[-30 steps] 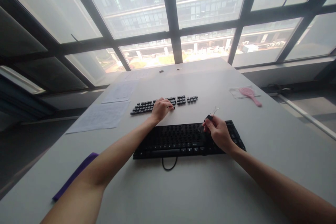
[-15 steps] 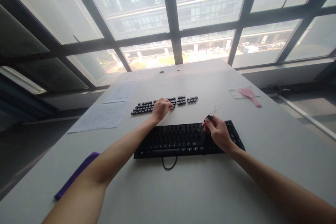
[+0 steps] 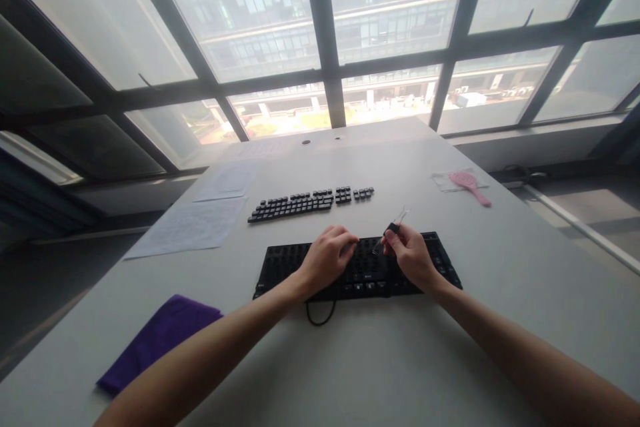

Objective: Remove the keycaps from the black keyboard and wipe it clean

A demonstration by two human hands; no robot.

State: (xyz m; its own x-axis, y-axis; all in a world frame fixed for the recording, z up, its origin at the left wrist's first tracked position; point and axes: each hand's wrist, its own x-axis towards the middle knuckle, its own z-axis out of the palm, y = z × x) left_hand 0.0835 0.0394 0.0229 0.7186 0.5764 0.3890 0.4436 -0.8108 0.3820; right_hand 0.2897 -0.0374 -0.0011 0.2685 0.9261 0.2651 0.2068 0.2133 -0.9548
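A black keyboard (image 3: 370, 289) lies in front of me, with many keycaps off its upper rows and its lower row still capped. My right hand (image 3: 413, 257) is closed around a keycap puller (image 3: 391, 229) with a black handle and wire ends, held tilted above the keyboard's right-hand part. Over the keyboard's middle is my left hand (image 3: 330, 255), its fingers curled together; whatever is between them, if anything, is hidden. Beyond the keyboard, loose black keycaps (image 3: 295, 205) stand in rows on the white table.
Papers (image 3: 187, 223) lie on the table (image 3: 380, 360) at the left. A folded purple cloth (image 3: 160, 340) rests by my left forearm. At the right is a pink hairbrush (image 3: 470, 187) on a clear plastic bag. The keyboard's cable (image 3: 321, 322) loops at its front edge.
My left hand has come back from the rows of loose keycaps to the middle of the keyboard. My right hand stays nearly in place with the keycap puller. More of the purple cloth shows.
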